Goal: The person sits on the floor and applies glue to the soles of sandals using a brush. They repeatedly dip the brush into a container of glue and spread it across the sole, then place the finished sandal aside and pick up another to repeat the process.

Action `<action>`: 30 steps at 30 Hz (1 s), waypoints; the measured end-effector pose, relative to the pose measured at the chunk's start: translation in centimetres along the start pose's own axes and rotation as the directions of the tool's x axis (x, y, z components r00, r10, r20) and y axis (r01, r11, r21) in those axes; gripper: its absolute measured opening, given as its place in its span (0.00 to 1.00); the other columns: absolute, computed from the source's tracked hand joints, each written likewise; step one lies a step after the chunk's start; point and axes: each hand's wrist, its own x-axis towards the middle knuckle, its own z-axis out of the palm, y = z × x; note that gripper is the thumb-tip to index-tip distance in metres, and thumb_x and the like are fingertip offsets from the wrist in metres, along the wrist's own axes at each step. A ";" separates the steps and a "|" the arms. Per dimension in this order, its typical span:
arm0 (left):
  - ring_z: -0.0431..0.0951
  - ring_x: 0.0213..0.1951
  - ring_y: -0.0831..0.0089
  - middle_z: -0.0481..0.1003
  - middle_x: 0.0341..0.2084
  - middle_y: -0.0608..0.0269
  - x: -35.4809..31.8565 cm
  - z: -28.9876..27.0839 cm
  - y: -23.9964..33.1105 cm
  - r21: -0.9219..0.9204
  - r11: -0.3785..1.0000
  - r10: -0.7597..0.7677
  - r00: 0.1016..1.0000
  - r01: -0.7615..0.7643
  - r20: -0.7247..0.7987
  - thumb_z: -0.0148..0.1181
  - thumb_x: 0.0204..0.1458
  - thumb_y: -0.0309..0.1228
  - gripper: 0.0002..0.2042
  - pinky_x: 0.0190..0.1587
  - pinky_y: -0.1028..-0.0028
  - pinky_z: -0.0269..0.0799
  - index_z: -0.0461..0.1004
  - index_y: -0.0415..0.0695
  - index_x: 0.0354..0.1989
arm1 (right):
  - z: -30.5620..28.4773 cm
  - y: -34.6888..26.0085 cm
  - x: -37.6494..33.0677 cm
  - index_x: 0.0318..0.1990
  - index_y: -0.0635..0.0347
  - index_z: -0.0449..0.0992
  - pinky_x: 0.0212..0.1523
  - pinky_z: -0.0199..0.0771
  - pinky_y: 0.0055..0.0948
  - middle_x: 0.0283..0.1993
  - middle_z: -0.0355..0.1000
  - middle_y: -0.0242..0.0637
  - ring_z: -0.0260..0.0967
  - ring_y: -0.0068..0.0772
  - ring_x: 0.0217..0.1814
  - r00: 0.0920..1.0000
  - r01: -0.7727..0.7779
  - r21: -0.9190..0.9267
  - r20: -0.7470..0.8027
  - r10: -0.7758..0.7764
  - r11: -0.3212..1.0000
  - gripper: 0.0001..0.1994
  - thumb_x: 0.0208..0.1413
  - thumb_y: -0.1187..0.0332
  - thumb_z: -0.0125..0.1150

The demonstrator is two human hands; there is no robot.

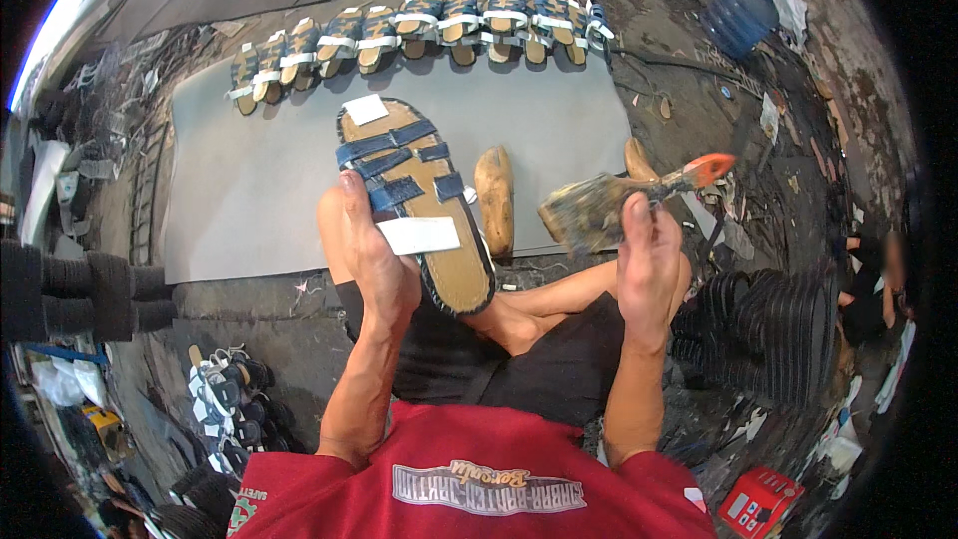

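Observation:
My left hand (pixel 377 250) grips a sandal (pixel 427 210), its thumb lying along the edge by the straps. The sandal has a tan footbed, dark blue straps and white pieces at both the toe and the middle. In my right hand (pixel 647 260) is a paintbrush (pixel 599 210) with an orange-tipped handle and a matted, yellowish-dark head, pointing left toward the sandal but apart from it. The brush looks slightly blurred. Between the two hands, a wooden shoe last (pixel 495 200) rests on the grey sheet (pixel 259 190); another wooden last (pixel 639 160) is partly hidden behind the brush.
A row of similar strapped sandals (pixel 459 20) lines the sheet's far edge. Stacked dark soles (pixel 763 329) stand at right, more black stacks (pixel 80 289) at left. A pile of sandals (pixel 230 394) lies lower left. A blue water jug (pixel 740 15) and a red box (pixel 758 502) sit at right.

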 end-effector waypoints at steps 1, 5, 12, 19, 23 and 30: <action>0.80 0.50 0.67 0.78 0.51 0.55 -0.1 0.2 0.3 0.046 0.999 -0.008 0.999 0.006 0.053 0.39 0.74 0.50 0.26 0.56 0.66 0.75 0.70 0.38 0.61 | 0.4 -2.0 -0.5 0.47 0.60 0.81 0.46 0.72 0.29 0.39 0.79 0.32 0.73 0.25 0.40 0.994 0.090 -0.125 0.080 -0.080 0.988 0.17 0.69 0.54 0.61; 0.78 0.54 0.67 0.76 0.55 0.55 -0.3 0.2 0.8 0.087 0.989 -0.129 0.982 0.118 0.138 0.39 0.75 0.48 0.25 0.58 0.65 0.74 0.70 0.38 0.62 | 2.1 -4.7 0.2 0.45 0.65 0.82 0.48 0.70 0.31 0.38 0.81 0.35 0.72 0.31 0.36 0.812 0.541 -0.254 0.405 -0.420 0.802 0.19 0.67 0.54 0.63; 0.78 0.56 0.67 0.75 0.56 0.55 -0.4 -0.2 0.0 -0.101 0.940 -0.302 0.933 0.325 0.197 0.41 0.74 0.46 0.24 0.59 0.64 0.76 0.65 0.39 0.66 | 3.0 -3.0 0.3 0.43 0.60 0.84 0.49 0.68 0.38 0.40 0.81 0.34 0.71 0.40 0.42 0.689 0.691 -0.270 0.526 -0.498 0.671 0.16 0.62 0.55 0.67; 0.80 0.55 0.64 0.75 0.56 0.53 -0.1 -0.6 -0.3 -0.131 0.878 -0.410 0.865 0.460 0.290 0.41 0.74 0.47 0.25 0.56 0.62 0.79 0.65 0.40 0.67 | 2.0 -3.0 0.2 0.44 0.51 0.85 0.49 0.61 0.39 0.40 0.80 0.27 0.67 0.37 0.44 0.581 0.795 -0.306 0.633 -0.512 0.524 0.13 0.56 0.56 0.72; 0.81 0.53 0.64 0.75 0.56 0.53 -0.8 0.5 -0.2 -0.055 0.887 -0.430 0.863 0.458 0.264 0.41 0.74 0.48 0.25 0.55 0.63 0.80 0.64 0.41 0.68 | 1.8 -2.8 0.7 0.44 0.51 0.86 0.49 0.59 0.37 0.40 0.81 0.24 0.68 0.35 0.43 0.605 0.780 -0.321 0.608 -0.515 0.537 0.13 0.55 0.56 0.72; 0.80 0.53 0.65 0.75 0.56 0.51 -0.1 -0.8 -0.6 0.048 0.832 -0.535 0.776 0.552 0.334 0.41 0.74 0.49 0.26 0.54 0.64 0.81 0.62 0.41 0.69 | 0.9 -3.8 1.0 0.44 0.47 0.86 0.53 0.60 0.35 0.42 0.81 0.20 0.70 0.31 0.43 0.547 0.811 -0.257 0.653 -0.523 0.526 0.14 0.53 0.55 0.73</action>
